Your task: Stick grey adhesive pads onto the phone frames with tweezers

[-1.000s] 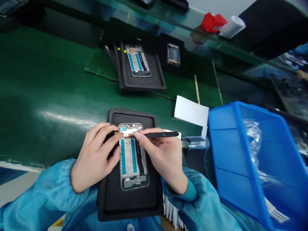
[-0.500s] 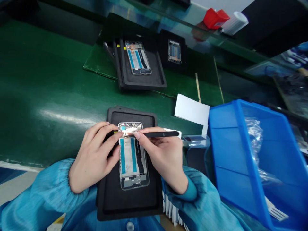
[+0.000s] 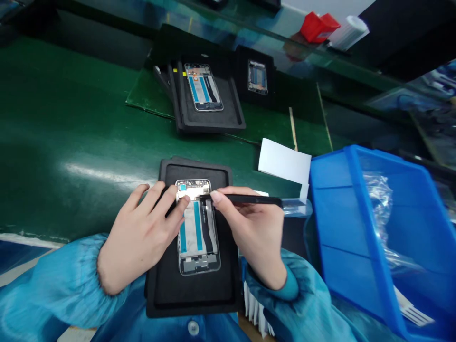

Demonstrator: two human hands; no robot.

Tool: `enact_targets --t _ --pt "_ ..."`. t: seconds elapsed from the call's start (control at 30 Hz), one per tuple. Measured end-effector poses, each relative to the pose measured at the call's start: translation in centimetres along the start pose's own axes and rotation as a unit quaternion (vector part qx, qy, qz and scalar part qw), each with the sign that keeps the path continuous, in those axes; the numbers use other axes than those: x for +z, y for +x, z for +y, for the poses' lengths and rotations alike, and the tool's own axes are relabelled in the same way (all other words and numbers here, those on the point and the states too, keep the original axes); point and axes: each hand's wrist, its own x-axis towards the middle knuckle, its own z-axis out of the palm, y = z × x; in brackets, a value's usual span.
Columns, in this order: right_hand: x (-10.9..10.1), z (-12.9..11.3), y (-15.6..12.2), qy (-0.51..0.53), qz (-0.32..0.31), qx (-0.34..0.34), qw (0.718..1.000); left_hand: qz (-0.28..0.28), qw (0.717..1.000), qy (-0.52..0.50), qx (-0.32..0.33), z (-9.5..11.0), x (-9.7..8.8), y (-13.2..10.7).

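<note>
Phone frame (image 3: 197, 237) lying flat and lengthwise on a black foam tray (image 3: 192, 299), its interior showing blue strips and a small circuit area at the far end. Left hand (image 3: 140, 237) at the tray's middle: fingers (image 3: 167, 202) apart, tips resting on the frame's far portion, not closed around it. Right hand (image 3: 254, 232) over the tray's right edge: fingers together, clamped on a slim black pen-shaped tool (image 3: 254, 200), whose tip lies across the frame's far end, just beside the left fingertips. Blue sleeves (image 3: 60, 285) at the tray's near end. Green bench (image 3: 71, 142) under the tray. Right of the tray: white card (image 3: 285, 161) and blue plastic bin (image 3: 342, 228) holding clear plastic bags (image 3: 377, 199). Beyond the tray: second black tray (image 3: 210, 121) carrying a second phone frame (image 3: 203, 88), and a third phone frame (image 3: 257, 77) on a black mat (image 3: 254, 57) beside it. Farther still: red object (image 3: 316, 27) and white roll (image 3: 349, 33).
</note>
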Motion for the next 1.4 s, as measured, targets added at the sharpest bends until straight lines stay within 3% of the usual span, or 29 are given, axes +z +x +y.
enact_targets --t 0.13,0.2,0.27,0.33,0.43,0.53,0.63,0.7,0.8,0.9,0.97,1.03,1.13,1.2,1.27,1.33,1.4 --pt "-2.2 1.2 -2.2 0.026 0.101 0.014 0.994 0.003 1.000 0.011 0.018 -0.2 -0.3 -0.1" --pt "-3.0 2.6 -4.2 0.080 0.134 0.045 0.987 0.040 0.996 -0.031 -0.073 -0.4 0.0 -0.8" --pt "-3.3 4.0 -6.3 0.143 0.136 0.084 0.977 0.042 0.975 -0.103 -0.195 -0.5 0.4 -1.8" --pt "-3.0 4.9 -8.3 0.190 0.116 0.109 0.969 -0.006 0.946 -0.179 -0.271 -0.2 0.6 -2.8" --pt "-2.2 5.1 -10.2 0.228 0.092 0.114 0.963 -0.059 0.924 -0.225 -0.303 0.9 0.6 -3.3" --pt "-1.4 4.6 -10.7 0.266 0.102 0.096 0.954 -0.051 0.924 -0.205 -0.319 1.7 0.3 -2.8" --pt "-0.6 3.5 -10.2 0.299 0.119 0.074 0.944 -0.017 0.915 -0.222 -0.338 1.2 -0.1 -2.5" --pt "-0.1 2.5 -9.6 0.321 0.109 0.055 0.939 0.016 0.893 -0.252 -0.372 -0.2 -0.6 -2.9" --pt "0.0 1.4 -8.9 0.356 0.066 0.040 0.931 0.058 0.847 -0.297 -0.438 -4.0 -2.2 -4.2" --pt "-1.1 1.9 -8.4 0.366 0.059 0.046 0.927 0.046 0.815 -0.308 -0.488 -8.9 -4.1 -5.8" --pt "-2.4 3.0 -8.4 0.359 0.073 0.057 0.929 0.033 0.826 -0.269 -0.495 -12.0 -4.9 -6.7" --pt "-3.9 4.6 -8.4 0.353 0.094 0.066 0.929 0.003 0.869 -0.188 -0.458 -14.4 -5.1 -7.4" --pt "-6.3 7.2 -8.2 0.333 0.132 0.069 0.931 -0.038 0.912 -0.075 -0.402 -15.9 -4.9 -7.1" --pt "-8.0 9.0 -8.1 0.299 0.159 0.063 0.939 -0.043 0.922 -0.040 -0.382 -14.8 -4.6 -5.4" --pt "-9.7 10.6 -8.1 0.257 0.179 0.052 0.948 -0.036 0.947 0.004 -0.318 -12.0 -4.2 -2.3" --pt "-11.5 12.0 -8.0 0.219 0.194 0.038 0.955 -0.024 0.980 0.028 -0.198 -7.5 -3.6 1.7" --pt "-13.1 12.9 -7.9 0.187 0.212 0.031 0.959 -0.014 0.996 -0.032 -0.077 -2.1 -2.7 6.1"
